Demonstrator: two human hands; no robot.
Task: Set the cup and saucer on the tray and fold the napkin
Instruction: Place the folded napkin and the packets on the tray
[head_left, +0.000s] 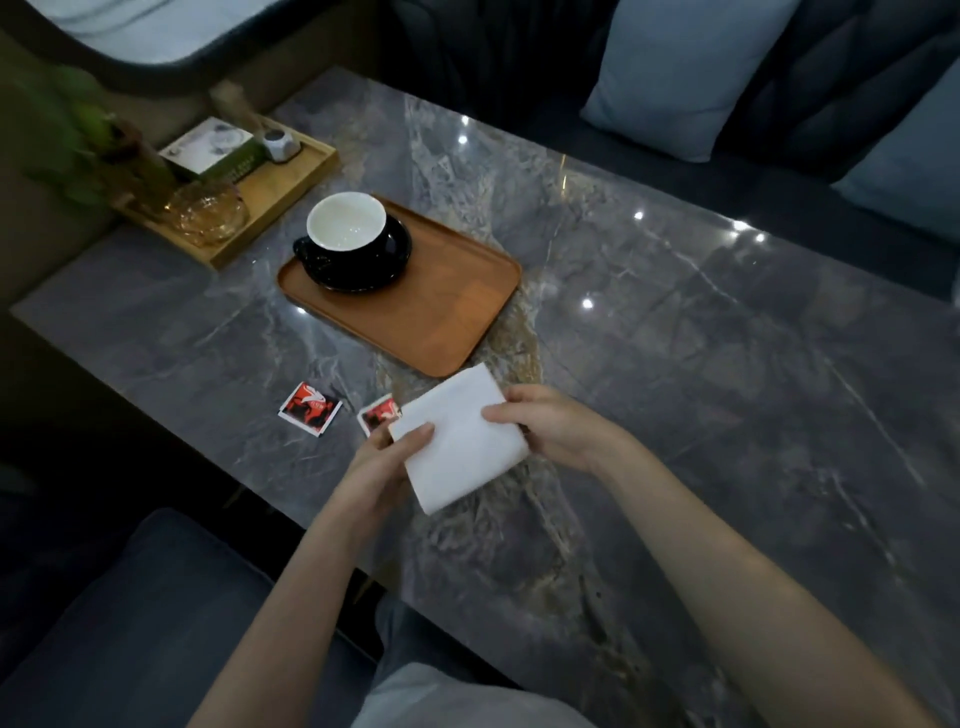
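Head view: only one camera, looking down at a grey stone table (675, 364)
Cup: the cup (345, 228) sits on the black saucer (384, 265); both are on the brown tray (447, 312), at about 11 o'clock from the hands; that part looks done
Napkin: the white napkin (457, 441) is a folded square, held just above the table near the tray's close corner
Left hand: the left hand (387, 462) grasps the napkin's 9 o'clock edge; thumb on top, fingers under
Right hand: the right hand (545, 426) pinches the napkin's 3 o'clock edge
Packets: one red packet (310, 408) lies at 9 o'clock from the napkin; another packet (378, 413) peeks out from under its corner
Step now: I think the fold is partly made
What could go wrong: the soft napkin could flop open if one hand lets go too soon; the edges could end up crooked if the corners do not meet; the napkin could drag the near packet along
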